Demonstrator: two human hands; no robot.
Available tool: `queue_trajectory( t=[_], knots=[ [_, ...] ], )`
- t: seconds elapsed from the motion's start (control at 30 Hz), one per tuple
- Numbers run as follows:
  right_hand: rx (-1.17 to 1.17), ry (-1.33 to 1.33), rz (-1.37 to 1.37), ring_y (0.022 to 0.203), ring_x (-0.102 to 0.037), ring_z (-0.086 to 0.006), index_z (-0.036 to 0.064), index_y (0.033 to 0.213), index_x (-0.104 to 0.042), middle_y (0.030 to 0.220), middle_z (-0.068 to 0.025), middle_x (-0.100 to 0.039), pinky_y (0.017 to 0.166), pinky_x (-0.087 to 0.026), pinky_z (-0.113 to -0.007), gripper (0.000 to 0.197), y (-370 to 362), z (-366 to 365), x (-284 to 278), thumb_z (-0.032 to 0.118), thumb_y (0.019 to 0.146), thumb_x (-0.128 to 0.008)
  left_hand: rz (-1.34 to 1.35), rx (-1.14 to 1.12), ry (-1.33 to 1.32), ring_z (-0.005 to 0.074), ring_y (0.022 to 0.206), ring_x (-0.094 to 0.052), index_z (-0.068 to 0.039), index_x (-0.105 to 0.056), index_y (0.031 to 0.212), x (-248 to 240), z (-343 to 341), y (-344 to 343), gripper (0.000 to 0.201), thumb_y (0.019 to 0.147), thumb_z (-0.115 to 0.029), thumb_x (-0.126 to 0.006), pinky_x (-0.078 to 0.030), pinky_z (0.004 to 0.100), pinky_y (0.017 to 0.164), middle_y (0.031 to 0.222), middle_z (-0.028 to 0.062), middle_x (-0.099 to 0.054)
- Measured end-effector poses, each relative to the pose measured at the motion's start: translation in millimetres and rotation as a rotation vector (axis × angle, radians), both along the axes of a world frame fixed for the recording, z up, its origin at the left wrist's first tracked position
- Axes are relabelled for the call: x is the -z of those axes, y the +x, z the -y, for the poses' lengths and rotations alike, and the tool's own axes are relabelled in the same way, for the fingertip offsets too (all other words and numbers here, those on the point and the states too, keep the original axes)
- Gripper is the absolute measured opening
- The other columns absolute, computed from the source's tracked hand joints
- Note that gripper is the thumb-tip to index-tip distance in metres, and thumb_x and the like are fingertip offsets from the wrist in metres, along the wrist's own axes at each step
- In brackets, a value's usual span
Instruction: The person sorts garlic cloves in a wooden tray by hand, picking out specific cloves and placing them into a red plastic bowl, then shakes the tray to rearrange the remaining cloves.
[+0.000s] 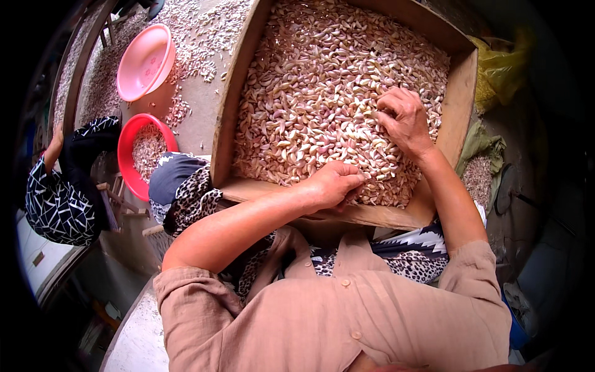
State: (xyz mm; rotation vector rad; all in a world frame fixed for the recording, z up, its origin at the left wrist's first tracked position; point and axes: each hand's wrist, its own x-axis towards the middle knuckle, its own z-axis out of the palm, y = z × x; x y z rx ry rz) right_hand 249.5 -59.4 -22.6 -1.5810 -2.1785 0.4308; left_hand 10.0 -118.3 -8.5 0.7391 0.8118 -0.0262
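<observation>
A wooden tray [227, 115] rests in front of my body, spread with a thick layer of pinkish-white garlic cloves [322, 80]. Near its right side, my right hand [406, 121] is bent down over the cloves, its fingers curled and pinched, with a pale clove at the fingertips. My left hand [336, 185] lies across the tray's near edge, thumb and forefinger pressed together just above the cloves. Whatever sits in that pinch is too small to tell, and its other fingers are partly tucked under.
Left of the tray stand a red basin [127, 139] holding cloves and a pink basin [139, 65]. Another person [68, 192] in patterned clothing sits at far left. More cloves [192, 28] cover the floor beyond. A yellow sack [499, 71] lies by the tray's right side.
</observation>
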Motion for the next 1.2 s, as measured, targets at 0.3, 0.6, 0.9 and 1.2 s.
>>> queue_trajectory(
  t=[0.3,0.6,0.9,1.2],
  knots=[
    [0.191,-0.304,-0.368,0.08,-0.071,-0.0207,0.0018,0.094,-0.07,0.086,-0.01,-0.073,0.075,-0.055,-0.035,0.01,2.6,-1.8,-4.3,0.01,0.088,-0.073,0.007,0.0,0.009,0.0096,0.049,-0.052,-0.007,-0.062,0.084,3.4,2.0,-1.2,0.03,0.107,-0.024,-0.053,-0.038,0.0249,0.044,0.067,-0.0003,-0.056],
    [0.126,-0.728,-0.968,0.095,-0.074,-0.015,-0.0026,0.111,-0.068,0.104,-0.0081,-0.075,0.085,-0.059,-0.028,0.016,5.9,-1.1,-11.6,0.004,0.096,-0.07,0.073,-0.295,0.049,0.0088,0.052,-0.053,-0.009,-0.062,0.091,4.5,-11.1,-1.9,0.027,0.11,-0.024,-0.052,-0.039,0.0231,0.046,0.07,-0.0017,-0.055],
    [0.077,-0.841,-1.071,0.084,-0.074,-0.0148,-0.0017,0.105,-0.073,0.091,-0.0086,-0.076,0.08,-0.061,-0.029,0.017,-3.0,8.8,-14.4,0.013,0.097,-0.074,0.128,-0.502,0.181,0.0051,0.051,-0.047,-0.007,-0.062,0.11,-0.7,-31.3,5.0,0.019,0.109,-0.025,-0.056,-0.039,0.0211,0.045,0.07,-0.0037,-0.052],
    [0.073,-0.957,-1.056,0.081,-0.074,-0.0152,-0.0025,0.106,-0.073,0.089,-0.0098,-0.077,0.077,-0.061,-0.029,0.021,-18.9,18.5,-17.4,0.018,0.103,-0.067,0.07,-0.528,0.169,0.0046,0.05,-0.047,-0.007,-0.062,0.104,-5.3,-33.7,2.1,0.019,0.109,-0.025,-0.057,-0.04,0.0214,0.044,0.066,-0.0044,-0.051]
  ],
)
